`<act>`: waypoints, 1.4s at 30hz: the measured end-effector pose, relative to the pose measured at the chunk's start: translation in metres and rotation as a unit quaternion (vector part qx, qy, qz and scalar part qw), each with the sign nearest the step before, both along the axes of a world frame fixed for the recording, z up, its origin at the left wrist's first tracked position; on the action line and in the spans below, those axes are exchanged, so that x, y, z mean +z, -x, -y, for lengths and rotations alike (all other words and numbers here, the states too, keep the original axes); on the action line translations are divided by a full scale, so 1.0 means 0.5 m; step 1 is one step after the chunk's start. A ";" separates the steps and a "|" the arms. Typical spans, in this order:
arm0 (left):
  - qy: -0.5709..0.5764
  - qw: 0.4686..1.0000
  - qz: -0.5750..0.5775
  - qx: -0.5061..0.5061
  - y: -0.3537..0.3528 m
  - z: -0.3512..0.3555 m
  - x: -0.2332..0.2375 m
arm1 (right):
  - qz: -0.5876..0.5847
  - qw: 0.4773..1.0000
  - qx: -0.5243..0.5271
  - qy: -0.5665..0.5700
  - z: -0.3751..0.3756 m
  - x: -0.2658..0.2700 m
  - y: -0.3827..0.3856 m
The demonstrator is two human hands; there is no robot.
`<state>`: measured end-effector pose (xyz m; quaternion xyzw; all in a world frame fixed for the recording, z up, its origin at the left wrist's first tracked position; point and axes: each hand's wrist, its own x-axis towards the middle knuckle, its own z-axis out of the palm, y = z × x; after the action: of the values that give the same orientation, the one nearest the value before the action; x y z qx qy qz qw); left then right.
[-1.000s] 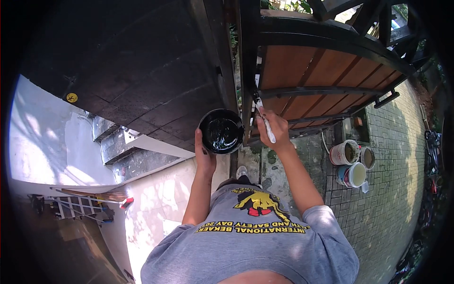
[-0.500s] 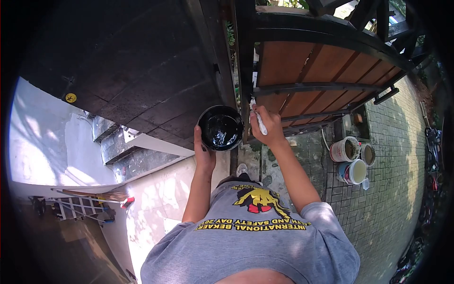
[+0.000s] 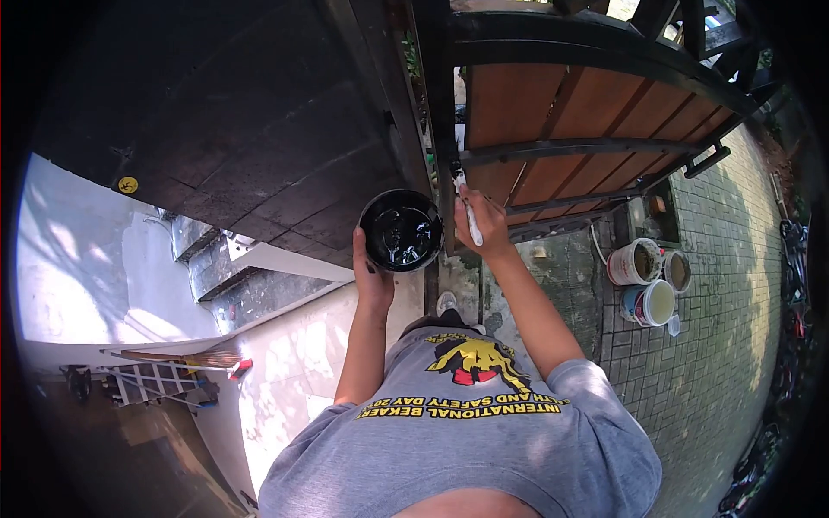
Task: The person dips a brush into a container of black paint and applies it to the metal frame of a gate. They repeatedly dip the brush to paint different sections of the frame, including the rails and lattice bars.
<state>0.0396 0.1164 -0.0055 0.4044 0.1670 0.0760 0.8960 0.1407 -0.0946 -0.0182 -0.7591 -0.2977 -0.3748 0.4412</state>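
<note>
In the head view my left hand (image 3: 373,278) holds a round black bowl (image 3: 401,231) of glossy black paint from its left and lower side. My right hand (image 3: 485,226) is closed on the white handle of a paintbrush (image 3: 471,219). The dark bristle end of the brush touches or nearly touches the dark upright post (image 3: 442,112) of a gate. Brown panels (image 3: 596,104) with dark bars lie to the right of that post. A large dark panel (image 3: 250,112) stands left of the bowl.
Three buckets, one with a blue side (image 3: 649,304), stand together on the paved ground (image 3: 717,259) at the right. At the lower left are a ladder (image 3: 155,384) and a broom (image 3: 203,357). Steps (image 3: 216,268) rise beyond the white wall edge.
My right hand and the brush have shifted slightly, and the brush handle is now more upright. The gate and buckets appear a little higher in view. The bowl stays in my left hand.
</note>
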 end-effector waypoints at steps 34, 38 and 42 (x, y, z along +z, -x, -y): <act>0.003 1.000 -0.017 0.014 0.009 -0.021 0.009 | -0.185 0.982 0.023 0.035 -0.001 -0.115 0.046; 0.003 1.000 -0.011 0.013 0.003 -0.018 0.013 | -0.091 0.994 -0.001 -0.059 -0.028 -0.070 0.051; -0.006 1.000 -0.008 0.002 0.000 -0.014 0.017 | -0.188 0.982 0.005 0.023 -0.012 -0.109 0.044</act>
<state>0.0398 0.1234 0.0031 0.4096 0.1750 0.0753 0.8921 0.1185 -0.0887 -0.0729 -0.8244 -0.2221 -0.2163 0.4736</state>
